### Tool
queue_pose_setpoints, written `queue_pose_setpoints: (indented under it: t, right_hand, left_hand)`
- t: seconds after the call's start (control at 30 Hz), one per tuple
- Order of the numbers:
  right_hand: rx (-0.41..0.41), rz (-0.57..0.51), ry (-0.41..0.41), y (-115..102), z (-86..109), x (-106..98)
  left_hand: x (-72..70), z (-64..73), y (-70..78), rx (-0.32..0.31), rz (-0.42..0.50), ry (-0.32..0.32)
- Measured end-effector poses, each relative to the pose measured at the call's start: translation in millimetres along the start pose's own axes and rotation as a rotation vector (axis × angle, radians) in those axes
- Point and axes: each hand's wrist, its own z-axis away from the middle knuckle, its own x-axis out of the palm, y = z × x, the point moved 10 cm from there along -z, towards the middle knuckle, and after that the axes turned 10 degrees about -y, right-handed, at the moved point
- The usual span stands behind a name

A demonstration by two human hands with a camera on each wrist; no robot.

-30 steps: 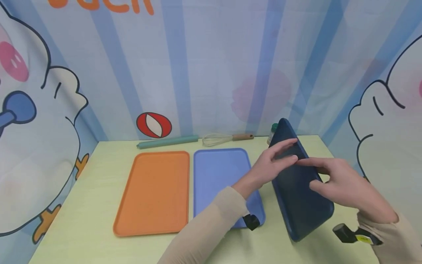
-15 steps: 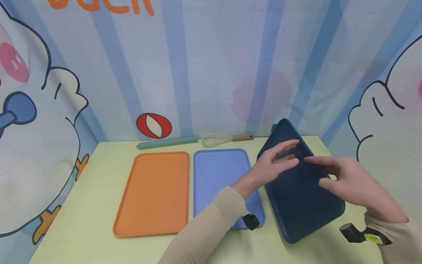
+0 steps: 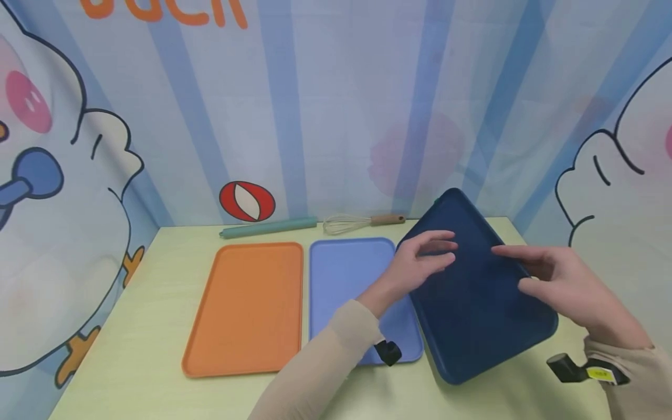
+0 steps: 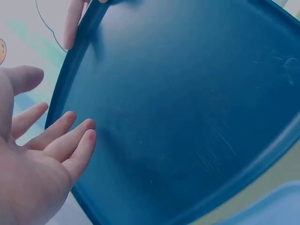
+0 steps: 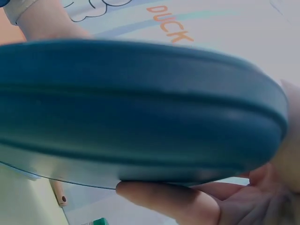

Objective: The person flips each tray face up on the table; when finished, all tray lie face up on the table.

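A dark blue tray [image 3: 483, 303] stands tilted at the right of the table, its inner face toward the head view. At its right edge my right hand [image 3: 572, 286] grips the rim between thumb and fingers. In the right wrist view the tray's side [image 5: 140, 117] covers much of that hand [image 5: 173, 201]. My left hand [image 3: 415, 265] hovers before the tray's left part, fingers loosely bent and holding nothing. Seen from the left wrist, the left hand [image 4: 47, 150] has its palm up and fingers spread, overlapping the tray's edge.
An orange tray [image 3: 252, 309] and a light blue tray [image 3: 346, 280] lie flat side by side at left and centre. Along the back lie a green rolling pin [image 3: 268, 227] and a whisk [image 3: 362, 222]. A green cap [image 5: 99, 221] shows behind the dark tray. A printed curtain stands behind.
The dark blue tray has swung from nearly edge-on to showing its broad face, leaning further left. My right hand has shifted right with it. My left hand has drawn back slightly left.
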Motion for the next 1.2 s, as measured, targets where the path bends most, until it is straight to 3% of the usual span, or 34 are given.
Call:
queue_pose_setpoints:
  t: [0.17,0.3,0.53,0.73,0.97,1.2]
  right_hand:
    - [-0.017,-0.028,0.039,13,0.0,-3]
    - [-0.049,-0.095,0.044,25,-0.4,-4]
    - [-0.079,-0.19,0.045,40,-2.3,-2]
    - [-0.068,-0.347,0.066,55,-4.6,1]
    - [-0.172,-0.621,0.058,65,-7.6,4]
    - [-0.228,-0.783,0.054,73,-9.4,5]
  left_hand:
    - [-18.3,7.5,-10.0,-0.045,-0.037,0.087]
    - [-31.5,16.6,-21.0,-0.16,-0.107,0.141]
    - [-43.8,33.1,-42.7,-0.38,-0.204,0.163]
    - [-52.3,46.9,-59.8,-0.493,-0.235,0.176]
    - [-58.4,57.9,-72.3,-0.516,-0.218,0.156]
    - [-48.2,62.0,-82.5,-0.481,-0.151,0.03]
